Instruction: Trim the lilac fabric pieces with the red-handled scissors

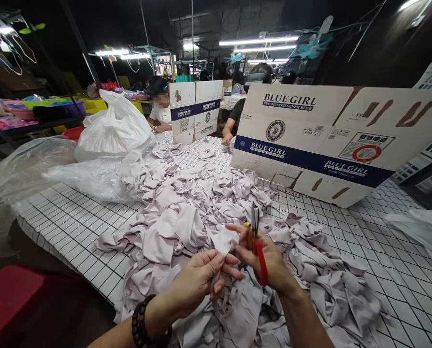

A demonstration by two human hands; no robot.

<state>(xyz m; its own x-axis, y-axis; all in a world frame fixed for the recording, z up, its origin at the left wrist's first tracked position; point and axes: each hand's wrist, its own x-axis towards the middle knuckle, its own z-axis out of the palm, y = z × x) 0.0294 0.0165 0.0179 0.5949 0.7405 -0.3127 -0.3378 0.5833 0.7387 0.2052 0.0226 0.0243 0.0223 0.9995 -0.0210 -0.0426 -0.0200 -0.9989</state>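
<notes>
A big heap of pale lilac fabric pieces [187, 217] covers the white gridded table [375, 241] in front of me. My left hand [201, 278], with a dark bead bracelet at the wrist, pinches one lilac fabric piece [223, 241] at its edge. My right hand [270, 258] grips red-handled thread snips [257, 241], blades pointing up, right beside that piece. Both hands hover over the near part of the heap.
A Blue Girl beer carton [321, 140] stands as a screen at the right, a second carton [194, 116] farther back. Clear plastic bags [110, 135] lie at the left. Other people sit behind the cartons. A red stool [9, 299] is at lower left.
</notes>
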